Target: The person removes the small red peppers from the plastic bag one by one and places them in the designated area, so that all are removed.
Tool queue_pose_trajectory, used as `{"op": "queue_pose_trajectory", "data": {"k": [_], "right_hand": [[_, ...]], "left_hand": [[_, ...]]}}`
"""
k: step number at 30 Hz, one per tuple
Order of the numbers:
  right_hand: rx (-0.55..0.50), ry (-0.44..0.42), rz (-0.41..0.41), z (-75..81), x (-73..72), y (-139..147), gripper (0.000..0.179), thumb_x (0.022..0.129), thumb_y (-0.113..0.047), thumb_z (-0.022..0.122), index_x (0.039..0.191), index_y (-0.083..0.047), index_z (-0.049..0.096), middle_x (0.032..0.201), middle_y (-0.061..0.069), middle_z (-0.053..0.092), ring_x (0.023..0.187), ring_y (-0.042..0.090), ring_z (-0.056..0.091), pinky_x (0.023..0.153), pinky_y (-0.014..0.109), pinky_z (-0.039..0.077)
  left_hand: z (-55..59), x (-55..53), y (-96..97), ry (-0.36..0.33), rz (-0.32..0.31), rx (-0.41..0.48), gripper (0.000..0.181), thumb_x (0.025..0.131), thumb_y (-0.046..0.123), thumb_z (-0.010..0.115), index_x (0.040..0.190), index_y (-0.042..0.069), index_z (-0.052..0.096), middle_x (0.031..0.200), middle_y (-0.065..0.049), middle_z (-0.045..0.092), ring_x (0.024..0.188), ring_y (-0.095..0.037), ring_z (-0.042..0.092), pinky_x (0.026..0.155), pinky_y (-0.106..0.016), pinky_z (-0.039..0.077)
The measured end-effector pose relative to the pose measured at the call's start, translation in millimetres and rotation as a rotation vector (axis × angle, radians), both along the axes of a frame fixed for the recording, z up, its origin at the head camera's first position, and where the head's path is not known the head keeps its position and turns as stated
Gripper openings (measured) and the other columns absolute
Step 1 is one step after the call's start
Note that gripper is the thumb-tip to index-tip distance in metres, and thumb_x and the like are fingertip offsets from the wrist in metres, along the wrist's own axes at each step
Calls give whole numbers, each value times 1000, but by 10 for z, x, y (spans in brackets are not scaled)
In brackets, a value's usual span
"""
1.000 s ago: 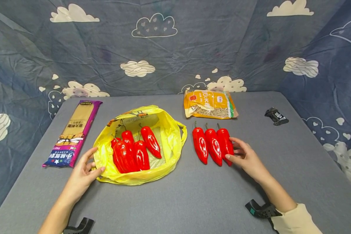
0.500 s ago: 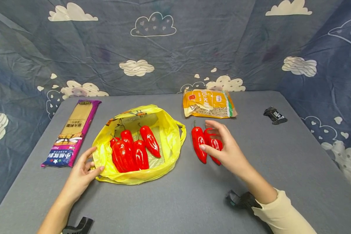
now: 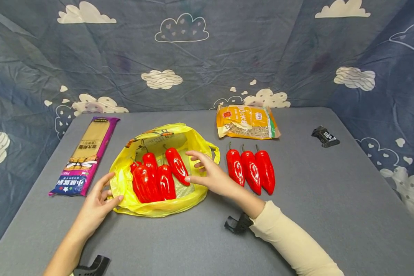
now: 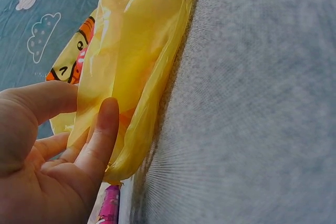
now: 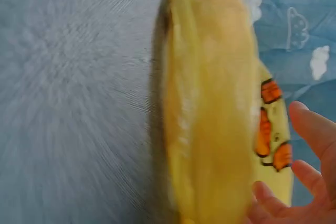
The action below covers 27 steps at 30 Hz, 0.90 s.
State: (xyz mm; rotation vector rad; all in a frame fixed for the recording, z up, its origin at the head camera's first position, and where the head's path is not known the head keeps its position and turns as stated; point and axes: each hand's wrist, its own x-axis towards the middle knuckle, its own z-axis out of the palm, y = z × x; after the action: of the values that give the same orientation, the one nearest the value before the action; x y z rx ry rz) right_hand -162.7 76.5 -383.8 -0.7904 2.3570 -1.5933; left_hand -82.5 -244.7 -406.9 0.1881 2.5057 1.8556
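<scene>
A yellow plastic bag (image 3: 196,191) lies with its mouth wide, several glossy red peppers (image 3: 165,182) inside. My left hand (image 3: 98,203) holds the bag's left end, with the thumb in front and the fingers at the side; the left wrist view shows the thin yellow film between them. Over the bag's right rim reaches my right hand (image 3: 212,174), fingers spread and holding nothing, its thumb tip overlapping the rightmost pepper in the bag. In the right wrist view these spread fingers (image 5: 310,177) show beside the bag. Three more red peppers (image 3: 251,172) lie side by side to the right.
A purple packet of pasta (image 3: 86,153) lies left of the bag. Behind the three peppers is an orange food packet (image 3: 248,122), and a small black wrapped packet (image 3: 325,136) sits at the far right. A cloud-patterned cloth (image 3: 227,50) hangs behind the grey table.
My right hand has moved left from the rightmost loose pepper, across the other two, to the bag's right rim. The three loose peppers and my left hand stay in place.
</scene>
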Motion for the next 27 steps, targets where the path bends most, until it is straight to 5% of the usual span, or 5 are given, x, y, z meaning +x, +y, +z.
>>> {"op": "queue_pose_trajectory", "data": {"k": [11, 21, 27], "right_hand": [[63, -16, 33, -267, -129, -298, 63, 76, -9, 72, 131, -8, 41, 106, 10, 48, 81, 18, 51, 67, 24, 46], [215, 66, -41, -264, -155, -340, 63, 76, -6, 70, 133, -10, 42, 73, 4, 56, 50, 7, 45, 49, 20, 40], [162, 40, -61, -160, -72, -221, 62, 77, -1, 67, 133, -11, 43, 85, 8, 56, 54, 10, 51, 49, 21, 43]], "left_hand": [[11, 6, 13, 2, 1, 10, 68, 85, 1, 59, 140, 1, 18, 117, -13, 30, 81, -9, 54, 60, -18, 47], [17, 1, -2, 6, 0, 9, 68, 85, -2, 58, 140, 2, 18, 118, -12, 29, 81, -7, 53, 59, -17, 46], [-3, -8, 4, 12, -1, 16, 68, 85, -1, 58, 139, 1, 18, 113, -16, 35, 81, -8, 55, 61, -18, 47]]}}
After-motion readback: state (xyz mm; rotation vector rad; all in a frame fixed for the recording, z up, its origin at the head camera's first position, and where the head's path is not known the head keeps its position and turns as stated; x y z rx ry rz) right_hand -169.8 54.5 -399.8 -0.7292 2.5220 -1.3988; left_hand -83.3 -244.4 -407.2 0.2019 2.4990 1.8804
